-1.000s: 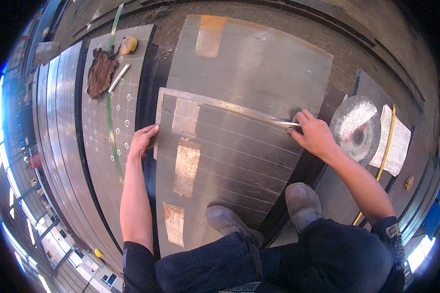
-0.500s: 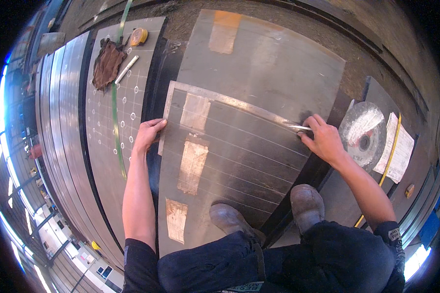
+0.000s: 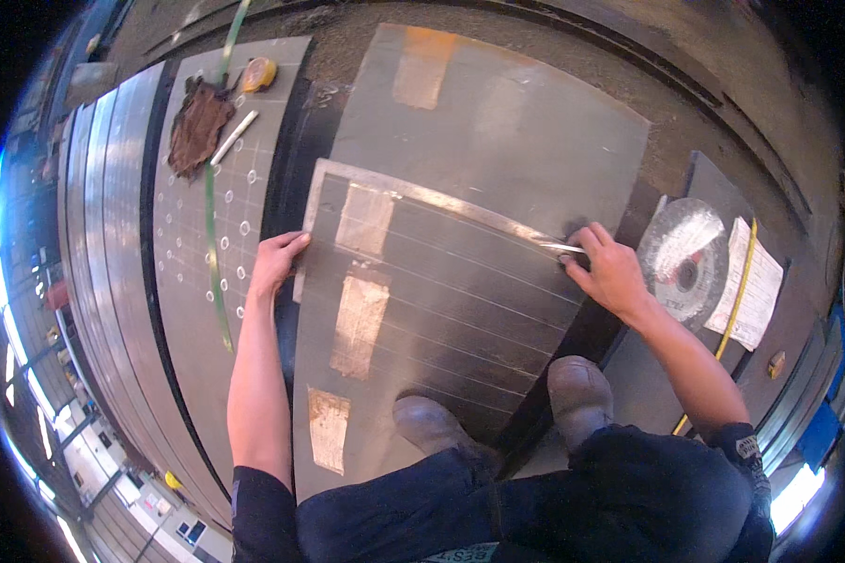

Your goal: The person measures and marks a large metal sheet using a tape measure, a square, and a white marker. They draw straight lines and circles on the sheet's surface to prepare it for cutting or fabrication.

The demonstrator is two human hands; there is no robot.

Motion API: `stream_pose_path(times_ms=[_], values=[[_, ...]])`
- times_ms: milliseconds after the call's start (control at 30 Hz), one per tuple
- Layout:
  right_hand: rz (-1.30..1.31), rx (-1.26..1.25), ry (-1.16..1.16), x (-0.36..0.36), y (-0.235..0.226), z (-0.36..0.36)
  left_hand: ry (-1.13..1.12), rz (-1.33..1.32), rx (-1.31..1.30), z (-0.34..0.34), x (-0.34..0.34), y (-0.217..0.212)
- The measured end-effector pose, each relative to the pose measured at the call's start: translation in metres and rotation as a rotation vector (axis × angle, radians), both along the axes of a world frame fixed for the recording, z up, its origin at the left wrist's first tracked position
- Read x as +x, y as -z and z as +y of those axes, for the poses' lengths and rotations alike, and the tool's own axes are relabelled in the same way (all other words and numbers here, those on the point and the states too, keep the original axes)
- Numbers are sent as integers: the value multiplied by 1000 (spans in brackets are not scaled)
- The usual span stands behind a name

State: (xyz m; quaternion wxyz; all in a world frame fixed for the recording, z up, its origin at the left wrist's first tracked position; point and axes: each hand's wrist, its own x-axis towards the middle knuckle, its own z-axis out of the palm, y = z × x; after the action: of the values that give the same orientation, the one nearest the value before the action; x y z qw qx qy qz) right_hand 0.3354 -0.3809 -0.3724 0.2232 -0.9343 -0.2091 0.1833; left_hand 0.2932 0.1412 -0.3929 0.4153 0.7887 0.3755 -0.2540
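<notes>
A metal carpenter's square (image 3: 451, 201) lies on a dark steel plate (image 3: 441, 347) marked with several parallel pale lines. Its long arm runs across the plate, and its short arm hangs along the plate's left edge. My left hand (image 3: 277, 265) pinches that short arm between thumb and fingers. At the far end of the long arm, my right hand (image 3: 612, 272) is closed around a thin, pale, pointed scriber (image 3: 563, 247), whose tip points left along the square's edge. The fingers partly hide the scriber's back end.
On the left plate (image 3: 183, 281) lie a brown rag (image 3: 197, 127), a white marker (image 3: 235, 137) and a yellow tape measure (image 3: 258, 74). To the right are a cutting disc (image 3: 667, 249), a paper sheet (image 3: 756, 291) and a yellow tape strip (image 3: 740, 291). My boots (image 3: 580, 399) stand close by.
The whole view has shifted slightly left. Both hands keep their places on the square and the scriber, with little visible movement against the plate.
</notes>
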Motion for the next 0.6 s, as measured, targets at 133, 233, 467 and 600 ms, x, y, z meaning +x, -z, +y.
stream_pose_path(times_ms=[133, 233, 467, 600], values=[[-34, 13, 12, 1, 5, -1, 2, -45, -10, 7, -1, 2], [-38, 7, 2, 5, 5, -6, -25, -33, -14, 0, 6, 4], [-35, 37, -4, 11, 5, -8, -57, -16, -58, 0, 12, 5], [-56, 54, 30, 13, 7, -6, -44, -52, -81, 10, 10, 13]])
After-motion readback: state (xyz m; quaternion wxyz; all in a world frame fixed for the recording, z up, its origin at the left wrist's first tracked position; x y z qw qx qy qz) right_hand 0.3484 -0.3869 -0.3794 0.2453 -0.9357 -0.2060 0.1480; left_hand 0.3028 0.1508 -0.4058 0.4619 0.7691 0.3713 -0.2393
